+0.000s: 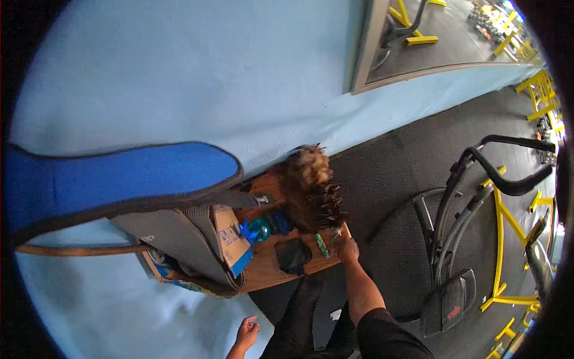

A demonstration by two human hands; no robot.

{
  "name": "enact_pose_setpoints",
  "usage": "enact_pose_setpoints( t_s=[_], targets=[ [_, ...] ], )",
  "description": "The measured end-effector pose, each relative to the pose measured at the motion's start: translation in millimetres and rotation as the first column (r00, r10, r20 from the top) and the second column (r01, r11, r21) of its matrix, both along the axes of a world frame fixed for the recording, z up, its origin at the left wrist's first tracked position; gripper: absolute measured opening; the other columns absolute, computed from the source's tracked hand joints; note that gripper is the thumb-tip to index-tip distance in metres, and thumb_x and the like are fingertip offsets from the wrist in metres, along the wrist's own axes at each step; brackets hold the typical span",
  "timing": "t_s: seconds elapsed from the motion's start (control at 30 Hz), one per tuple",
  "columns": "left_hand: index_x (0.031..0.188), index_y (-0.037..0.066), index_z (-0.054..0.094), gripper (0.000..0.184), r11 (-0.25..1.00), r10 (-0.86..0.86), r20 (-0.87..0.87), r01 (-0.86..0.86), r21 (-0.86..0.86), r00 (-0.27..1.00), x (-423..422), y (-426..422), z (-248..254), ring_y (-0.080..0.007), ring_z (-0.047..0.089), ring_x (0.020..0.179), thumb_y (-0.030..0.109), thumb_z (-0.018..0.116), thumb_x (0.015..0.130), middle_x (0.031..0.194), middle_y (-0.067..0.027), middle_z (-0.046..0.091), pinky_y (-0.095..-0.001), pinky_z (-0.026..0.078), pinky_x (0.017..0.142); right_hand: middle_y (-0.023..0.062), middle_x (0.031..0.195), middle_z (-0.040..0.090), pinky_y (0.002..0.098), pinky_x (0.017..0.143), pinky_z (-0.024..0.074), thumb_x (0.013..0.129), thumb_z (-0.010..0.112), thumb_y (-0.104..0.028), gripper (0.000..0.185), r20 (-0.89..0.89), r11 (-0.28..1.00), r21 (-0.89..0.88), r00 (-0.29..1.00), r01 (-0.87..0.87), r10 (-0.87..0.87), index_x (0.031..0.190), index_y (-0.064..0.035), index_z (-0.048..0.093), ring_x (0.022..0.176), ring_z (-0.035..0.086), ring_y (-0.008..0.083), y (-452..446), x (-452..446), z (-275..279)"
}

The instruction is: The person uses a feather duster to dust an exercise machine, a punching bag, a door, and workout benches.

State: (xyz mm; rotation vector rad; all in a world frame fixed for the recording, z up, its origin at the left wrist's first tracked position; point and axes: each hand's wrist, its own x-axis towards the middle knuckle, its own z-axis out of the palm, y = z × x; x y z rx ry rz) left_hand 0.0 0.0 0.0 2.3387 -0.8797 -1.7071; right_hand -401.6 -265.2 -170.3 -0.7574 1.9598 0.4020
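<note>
Black sleeve foremost, right hand grips a feather duster whose overswing could knock the spray bottle; left hand empty, loosely apart.

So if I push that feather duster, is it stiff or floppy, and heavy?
The feather duster probably flops and bends, since its head is loose, fluffy plumes. It's likely light for its bulk, as feathers make up most of what shows.
</note>
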Motion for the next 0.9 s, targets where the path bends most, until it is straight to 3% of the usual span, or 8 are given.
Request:
enact_pose_setpoints(
  t_s=[0.07, 0.17, 0.3, 0.57, 0.63, 0.7, 0.83, 0.9],
  targets=[
    [0.125, 0.008, 0.054, 0.036, 0.996, -0.049, 0.011, 0.048, 0.079, 0.999, 0.6, -6.8, 8.7, -0.0154, 0.063, 0.077, 0.011, 0.063, 0.090, 0.087, -0.0050, 0.063, -0.0324, 0.052, 0.071, 0.0263, 0.114, 0.059, 0.0481, 0.085, 0.0505, 0.090, 0.059, -0.020, 0.028, 0.108, 0.943, -0.320, 0.992, 0.094, -0.063, 0.111, -0.0028, 0.053, 0.109, 0.058, 0.0412, 19.9, -1.4, 28.5],
    [0.126, 0.007, 0.054, 0.038, 0.985, -0.164, 0.029, 0.165, -0.050, 0.986, -6.5, -58.8, 9.8, -0.0148, 0.061, 0.075, 0.009, 0.062, 0.089, 0.084, -0.0047, 0.062, -0.0320, 0.051, 0.072, 0.0294, 0.096, 0.061, 0.0533, 0.080, 0.0487, 0.090, 0.057, -0.018, 0.022, 0.107, 0.754, -0.643, 0.991, 0.133, -0.083, 0.102, -0.0004, 0.051, 0.096, 0.059, 0.0489, 19.5, -7.0, 42.9],
    [0.126, 0.006, 0.054, 0.040, 0.984, -0.168, -0.068, 0.164, -0.065, 0.983, -60.2, -138.5, 33.9, -0.0148, 0.060, 0.073, 0.009, 0.063, 0.087, 0.081, -0.0037, 0.062, -0.0318, 0.051, 0.072, 0.0284, 0.095, 0.063, 0.0551, 0.077, 0.0481, 0.093, 0.056, -0.026, 0.024, 0.297, 0.669, -0.621, 0.912, 0.409, -0.282, 0.094, -0.0022, 0.052, 0.093, 0.061, 0.0468, 57.5, -47.7, 143.9],
    [0.125, 0.004, 0.057, 0.038, 0.777, -0.592, -0.102, 0.533, -0.334, 0.799, -242.2, -286.5, 98.9, -0.0153, 0.057, 0.081, 0.015, 0.063, 0.089, 0.089, -0.0051, 0.060, -0.0327, 0.050, 0.076, 0.0180, 0.096, 0.070, 0.0430, 0.077, 0.0521, 0.097, 0.052, -0.035, 0.032, -0.036, 0.595, -0.746, 0.874, 0.300, -0.485, 0.114, -0.0102, 0.063, 0.092, 0.066, 0.0404, 183.4, -143.2, 311.3],
    [0.121, 0.003, 0.059, 0.033, 0.516, -0.750, 0.001, 0.587, -0.624, 0.661, -302.6, -306.3, 126.6, -0.0134, 0.056, 0.081, 0.015, 0.061, 0.091, 0.091, -0.0046, 0.061, -0.0313, 0.049, 0.076, 0.0187, 0.098, 0.069, 0.0463, 0.079, 0.0511, 0.097, 0.050, -0.037, 0.033, 0.047, 0.551, -0.716, 0.817, 0.428, -0.574, 0.113, -0.0116, 0.064, 0.095, 0.065, 0.0401, 218.0, -174.6, 329.2],
    [0.120, 0.004, 0.061, 0.030, 0.532, -0.781, -0.169, 0.498, -0.686, 0.602, -367.6, -325.5, 138.2, -0.0134, 0.057, 0.082, 0.015, 0.060, 0.092, 0.092, -0.0062, 0.063, -0.0291, 0.049, 0.077, 0.0195, 0.100, 0.069, 0.0497, 0.080, 0.0501, 0.098, 0.049, -0.038, 0.034, 0.114, 0.518, -0.667, 0.760, 0.536, -0.640, 0.113, -0.0130, 0.064, 0.098, 0.064, 0.0398, 243.6, -208.0, 338.0],
    [0.116, 0.007, 0.063, 0.026, 0.101, -0.826, 0.132, 0.374, -0.922, 0.548, -506.4, -338.7, 214.4, -0.0183, 0.056, 0.084, 0.011, 0.060, 0.091, 0.102, -0.0086, 0.058, -0.0297, 0.049, 0.073, 0.0215, 0.097, 0.068, 0.0465, 0.080, 0.0510, 0.098, 0.049, -0.034, 0.032, 0.193, 0.366, -0.747, 0.708, 0.554, -0.679, 0.114, -0.0099, 0.063, 0.097, 0.064, 0.0415, 265.0, -279.2, 361.6],
    [0.117, 0.007, 0.062, 0.028, -0.060, -0.724, 0.323, 0.412, -0.909, 0.609, -565.2, -343.5, 254.8, -0.0207, 0.053, 0.089, 0.008, 0.060, 0.089, 0.105, -0.0092, 0.053, -0.0326, 0.049, 0.074, 0.0232, 0.095, 0.067, 0.0416, 0.077, 0.0510, 0.099, 0.049, -0.029, 0.034, 0.395, 0.200, -0.779, 0.712, 0.595, -0.581, 0.119, -0.0035, 0.061, 0.090, 0.068, 0.0368, 250.7, -301.9, 373.2]
  ],
)
